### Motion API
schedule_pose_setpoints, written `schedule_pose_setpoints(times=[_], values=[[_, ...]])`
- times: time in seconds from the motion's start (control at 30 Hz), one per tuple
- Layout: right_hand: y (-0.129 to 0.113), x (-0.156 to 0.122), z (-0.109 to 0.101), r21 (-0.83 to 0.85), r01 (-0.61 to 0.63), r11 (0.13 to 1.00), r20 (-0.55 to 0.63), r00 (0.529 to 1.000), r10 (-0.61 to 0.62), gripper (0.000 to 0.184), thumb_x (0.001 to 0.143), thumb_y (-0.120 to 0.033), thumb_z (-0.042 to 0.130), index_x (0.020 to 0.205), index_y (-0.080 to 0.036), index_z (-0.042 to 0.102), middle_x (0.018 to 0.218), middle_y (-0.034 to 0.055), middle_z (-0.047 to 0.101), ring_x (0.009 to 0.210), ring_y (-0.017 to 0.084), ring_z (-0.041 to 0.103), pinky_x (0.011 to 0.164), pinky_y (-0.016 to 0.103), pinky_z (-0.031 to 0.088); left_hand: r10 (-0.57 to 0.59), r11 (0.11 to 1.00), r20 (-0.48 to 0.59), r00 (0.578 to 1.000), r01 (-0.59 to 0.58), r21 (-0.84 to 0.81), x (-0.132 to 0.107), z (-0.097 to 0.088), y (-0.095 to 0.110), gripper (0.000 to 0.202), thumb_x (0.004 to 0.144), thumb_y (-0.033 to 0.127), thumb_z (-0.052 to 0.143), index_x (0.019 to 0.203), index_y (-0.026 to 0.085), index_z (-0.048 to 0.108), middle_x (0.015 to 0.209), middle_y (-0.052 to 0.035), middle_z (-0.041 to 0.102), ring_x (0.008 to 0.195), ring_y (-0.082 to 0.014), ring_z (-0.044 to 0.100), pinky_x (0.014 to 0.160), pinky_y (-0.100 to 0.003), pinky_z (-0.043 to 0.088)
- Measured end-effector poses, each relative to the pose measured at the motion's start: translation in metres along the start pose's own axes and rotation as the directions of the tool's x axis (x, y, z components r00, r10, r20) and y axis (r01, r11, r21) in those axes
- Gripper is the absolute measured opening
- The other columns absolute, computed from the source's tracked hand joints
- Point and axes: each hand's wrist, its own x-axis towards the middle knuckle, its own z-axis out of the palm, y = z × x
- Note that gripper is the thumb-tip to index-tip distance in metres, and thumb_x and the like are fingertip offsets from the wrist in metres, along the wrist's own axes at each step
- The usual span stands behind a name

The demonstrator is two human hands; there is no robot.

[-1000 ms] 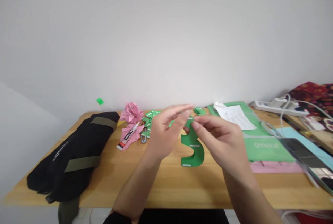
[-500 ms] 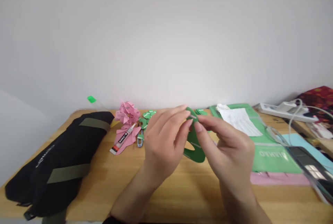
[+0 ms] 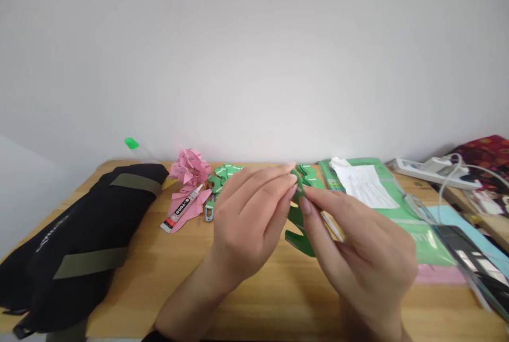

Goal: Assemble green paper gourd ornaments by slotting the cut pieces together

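Observation:
Both my hands are raised over the wooden table and pinch the top of a curved green paper strip that hangs between them. My left hand has its fingertips pressed on the strip's upper end. My right hand grips the same end from the right with thumb and fingers closed. The strip's lower part curls down toward the table. Most of its upper part is hidden by my fingers.
A black rolled bag lies at the left. Behind my hands are pink folded paper, a glue tube, several small green paper pieces, a green packet with white paper, and a power strip with cables at the right.
My left hand closed from open fingers onto the green strip. Both hands came nearer and lifted the strip, turning it edge-on. The view shifted slightly right.

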Motion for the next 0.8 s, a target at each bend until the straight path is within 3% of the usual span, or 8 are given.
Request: schedule_pose_setpoints(times=[0.2,0.57,0.8], values=[[0.0009,-0.0024,-0.0044,0.014,-0.045,0.999,0.025,0.999,0.045,0.015,0.085,-0.013,0.063,0.097,-0.021,0.064,0.077,-0.0019,0.073,0.060,0.010,0.066,0.060,0.022,0.052,0.022,0.999,0.054,0.998,-0.020,-0.041,0.0012,-0.0023,-0.0010,0.011,0.088,0.012,0.062,0.097,0.011,0.068,0.103,-0.0099,0.075,0.096,-0.0155,0.068,0.088,-0.030,0.056],[0.0026,-0.0031,-0.0081,0.068,-0.075,0.995,0.078,0.995,0.069,0.025,0.084,-0.009,0.063,0.103,-0.025,0.063,0.082,-0.0018,0.073,0.063,0.012,0.065,0.063,0.025,0.053,0.022,0.999,0.089,0.996,-0.020,-0.027,0.0021,-0.0047,0.0006,0.013,0.090,0.011,0.057,0.099,0.015,0.067,0.104,-0.0076,0.075,0.095,-0.0162,0.069,0.086,-0.032,0.057],[0.0041,-0.0059,-0.0083,0.076,-0.094,0.993,0.082,0.993,0.088,0.024,0.083,-0.010,0.064,0.102,-0.025,0.065,0.081,-0.0006,0.073,0.061,0.013,0.066,0.060,0.026,0.053,-0.007,1.000,0.066,0.998,0.008,-0.022,0.0011,-0.0046,-0.0006,0.012,0.089,0.015,0.061,0.099,0.016,0.067,0.105,-0.0052,0.075,0.096,-0.0150,0.069,0.088,-0.030,0.057]])
